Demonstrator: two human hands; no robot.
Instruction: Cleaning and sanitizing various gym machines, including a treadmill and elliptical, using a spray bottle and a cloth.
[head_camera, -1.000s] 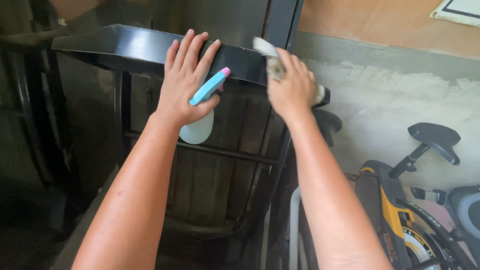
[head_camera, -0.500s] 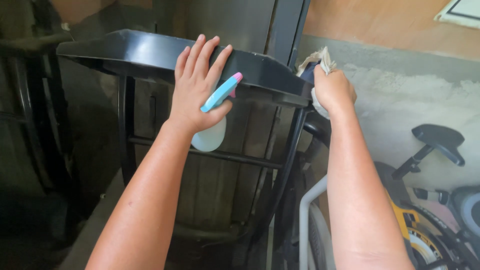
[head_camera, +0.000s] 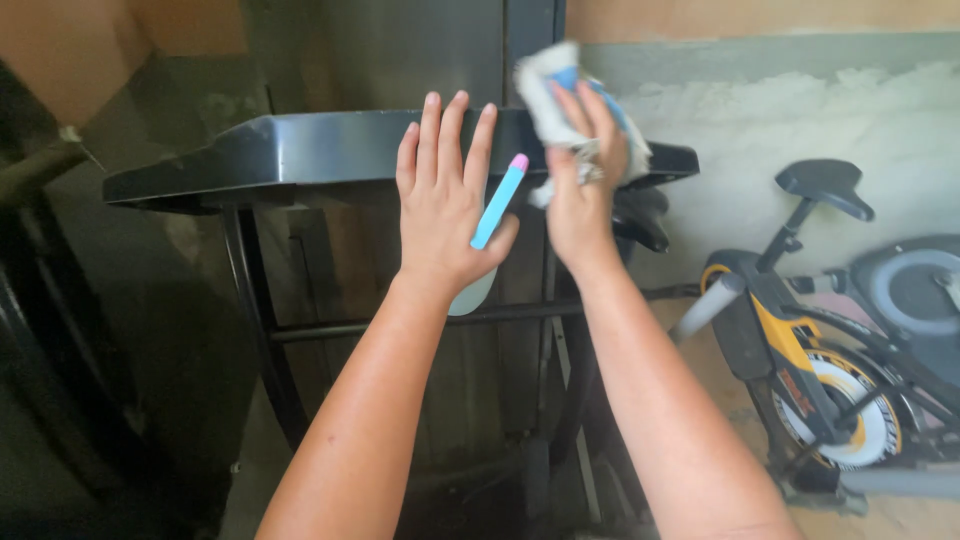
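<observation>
A black console panel (head_camera: 300, 150) of an exercise machine stands in front of me on dark metal legs. My left hand (head_camera: 445, 215) rests flat against the panel's front edge, fingers spread upward, while a spray bottle (head_camera: 497, 202) with a blue and pink trigger is hooked under its thumb and its pale body hangs below the palm. My right hand (head_camera: 582, 180) clutches a white and blue cloth (head_camera: 550, 95) and presses it on the panel's right part, just beside the left hand.
A yellow and black exercise bike (head_camera: 800, 330) with a black saddle stands at the right by a pale rough wall. Dark metal frames (head_camera: 40, 330) fill the left side. A vertical dark post (head_camera: 530, 55) rises behind the panel.
My right hand with the cloth has moved left from the panel's right end toward the middle. The left hand keeps its place on the panel; the view has shifted.
</observation>
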